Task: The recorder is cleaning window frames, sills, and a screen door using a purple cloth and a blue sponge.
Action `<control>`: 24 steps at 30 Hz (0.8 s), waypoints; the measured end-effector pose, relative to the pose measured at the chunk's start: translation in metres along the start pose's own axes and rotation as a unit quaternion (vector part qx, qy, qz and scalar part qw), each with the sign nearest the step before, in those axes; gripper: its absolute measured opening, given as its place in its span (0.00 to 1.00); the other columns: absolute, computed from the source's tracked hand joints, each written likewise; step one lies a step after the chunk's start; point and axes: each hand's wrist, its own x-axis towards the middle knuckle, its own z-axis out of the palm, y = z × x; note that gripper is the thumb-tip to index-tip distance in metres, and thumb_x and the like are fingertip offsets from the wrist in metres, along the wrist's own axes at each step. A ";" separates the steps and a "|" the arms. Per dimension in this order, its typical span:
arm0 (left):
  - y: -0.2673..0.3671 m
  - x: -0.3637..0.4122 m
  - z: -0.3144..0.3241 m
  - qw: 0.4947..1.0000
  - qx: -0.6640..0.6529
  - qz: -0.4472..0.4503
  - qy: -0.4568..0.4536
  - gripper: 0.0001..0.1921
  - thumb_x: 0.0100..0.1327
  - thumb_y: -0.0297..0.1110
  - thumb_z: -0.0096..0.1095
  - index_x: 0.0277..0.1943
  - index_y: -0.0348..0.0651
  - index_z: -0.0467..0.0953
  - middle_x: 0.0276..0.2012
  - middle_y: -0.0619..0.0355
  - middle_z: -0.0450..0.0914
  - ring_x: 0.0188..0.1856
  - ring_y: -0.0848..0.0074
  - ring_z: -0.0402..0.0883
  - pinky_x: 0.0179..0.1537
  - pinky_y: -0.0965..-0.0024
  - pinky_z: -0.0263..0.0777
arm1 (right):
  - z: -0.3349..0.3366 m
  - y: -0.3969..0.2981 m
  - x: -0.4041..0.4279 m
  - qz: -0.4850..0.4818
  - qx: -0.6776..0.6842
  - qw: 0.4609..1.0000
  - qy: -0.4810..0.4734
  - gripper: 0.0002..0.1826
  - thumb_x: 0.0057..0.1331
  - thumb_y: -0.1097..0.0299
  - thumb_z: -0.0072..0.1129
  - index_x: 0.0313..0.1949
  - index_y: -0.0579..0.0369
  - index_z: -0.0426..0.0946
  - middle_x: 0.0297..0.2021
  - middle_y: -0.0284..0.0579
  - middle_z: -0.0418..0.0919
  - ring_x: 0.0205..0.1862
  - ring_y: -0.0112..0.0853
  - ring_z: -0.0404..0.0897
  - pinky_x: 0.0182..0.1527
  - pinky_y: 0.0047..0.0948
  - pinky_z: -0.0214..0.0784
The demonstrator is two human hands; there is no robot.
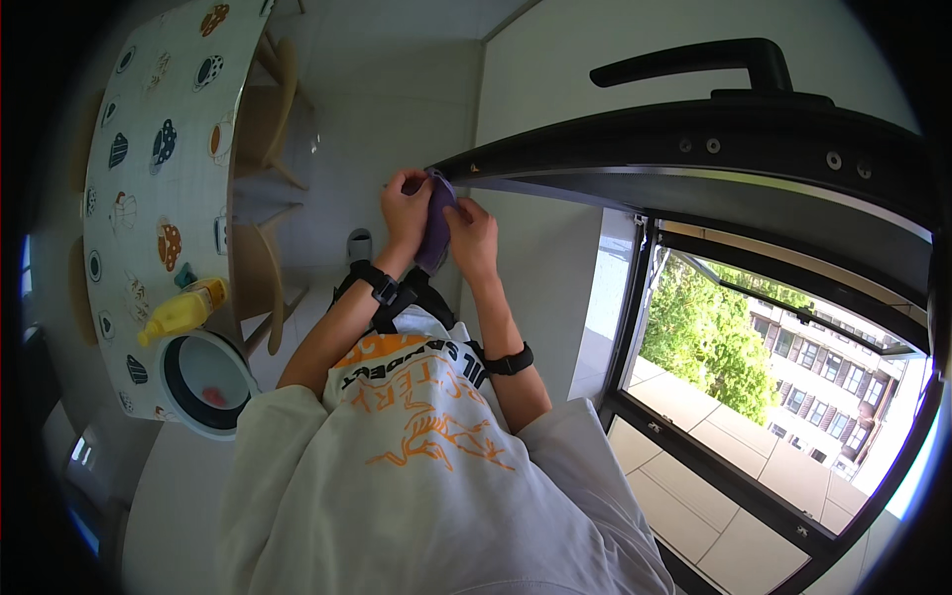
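A purple cloth (436, 236) hangs folded between my two hands, in front of my body. My left hand (405, 210) pinches its upper left edge between thumb and fingers. On the other side, my right hand (474, 232) grips the cloth's right edge with curled fingers. Just beyond the cloth is the near end of a black-framed window sash (595, 145), swung inward. The cloth's top lies close to that end; whether they touch, I cannot tell. A black lever handle (699, 63) projects from the sash.
Left stands a table (190, 97) with a cup-patterned cover, bearing a yellow bottle (184, 309) and a small teal object (185, 275). A round basin (171, 372) holding something pinkish is at its corner. Wooden chairs (277, 111) and a grey slipper (360, 244) are nearby. The open window frame (632, 297) is right.
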 end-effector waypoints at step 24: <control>0.136 -0.055 0.009 0.942 0.027 0.328 -0.065 0.12 0.56 0.18 0.64 0.45 0.33 0.80 0.42 0.52 0.78 0.39 0.67 0.80 0.41 0.72 0.73 | -0.075 -0.101 -0.044 -0.209 -0.007 0.974 0.091 0.07 0.62 0.76 0.62 0.39 0.64 0.77 0.27 0.44 0.77 0.24 0.29 0.75 0.27 0.26 0.67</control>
